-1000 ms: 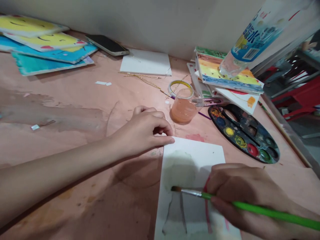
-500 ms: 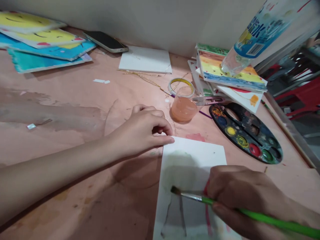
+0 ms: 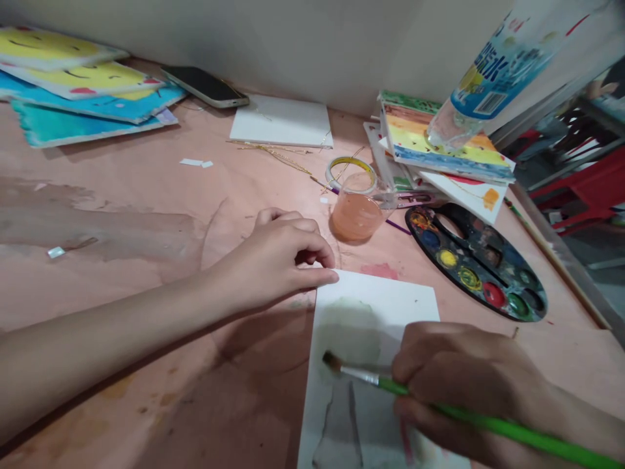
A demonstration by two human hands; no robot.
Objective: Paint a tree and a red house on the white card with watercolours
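A white canvas board [image 3: 385, 306] lies in front of me with a pale green blot and grey vertical strokes on it. My right hand [image 3: 463, 384] is closed round a green-handled paintbrush [image 3: 439, 409], whose bristles touch the board's left side under the green blot. My left hand [image 3: 276, 260] is curled, its fingertips pressing the board's top left corner onto the pink table.
A clear cup of orange water [image 3: 359, 212] and a tape roll [image 3: 352, 170] stand beyond the board. A round black paint palette [image 3: 476, 260] lies right. Stacked painted canvases [image 3: 439, 143] carry a water bottle [image 3: 493, 71]. A phone [image 3: 205, 86], blank board [image 3: 283, 122] and yellow-blue paintings [image 3: 83, 91] lie far.
My right hand has slid the brush tip a little to the left across the board. My left hand has stayed on the corner.
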